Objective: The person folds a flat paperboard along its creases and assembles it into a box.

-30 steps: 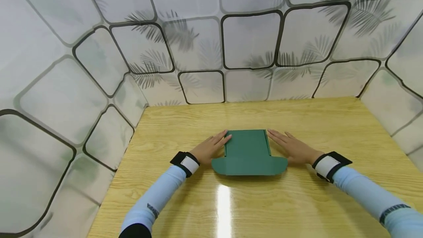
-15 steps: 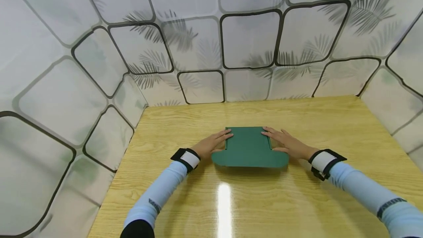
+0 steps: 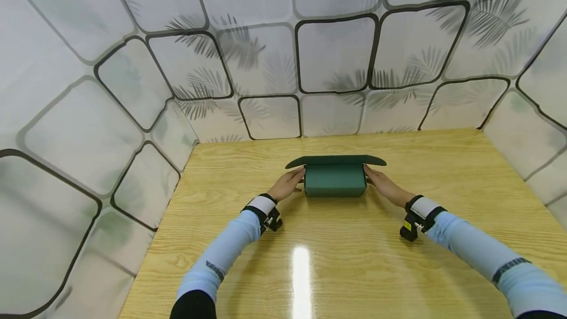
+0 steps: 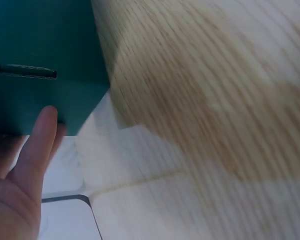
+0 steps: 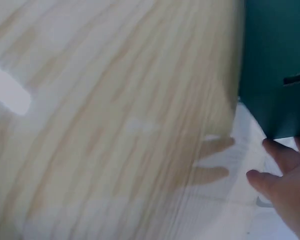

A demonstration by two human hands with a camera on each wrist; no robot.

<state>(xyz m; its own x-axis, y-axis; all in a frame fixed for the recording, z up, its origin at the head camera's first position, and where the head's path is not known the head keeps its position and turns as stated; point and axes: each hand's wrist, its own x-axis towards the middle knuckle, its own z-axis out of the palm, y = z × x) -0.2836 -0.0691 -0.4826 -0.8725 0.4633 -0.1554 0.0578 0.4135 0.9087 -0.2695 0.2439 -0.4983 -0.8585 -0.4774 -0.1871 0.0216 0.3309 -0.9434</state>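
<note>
A green cardboard box (image 3: 335,181) stands mid-table, its wide flap with rounded ends (image 3: 335,160) along the upper far side in the head view. My left hand (image 3: 288,184) is at its left side. In the left wrist view, one straight finger (image 4: 45,127) touches the box's slotted side face (image 4: 35,100), and other fingers pass behind its edge. My right hand (image 3: 386,185) is at the opposite side. In the right wrist view, its fingertips (image 5: 276,147) touch the edge of the slotted face (image 5: 280,100), while the thumb (image 5: 260,179) stays apart. The box's far side is hidden.
The wooden tabletop (image 3: 354,260) extends around the box. Patterned fabric walls (image 3: 336,53) rise behind and beside the table. Both wrists wear a strap with a small camera, the right one (image 3: 408,229) hanging below the arm.
The box's wide flap has swung from the near side to the far upper side, and a different green face now shows. Both hands have turned and moved from the top edges to the sides.
</note>
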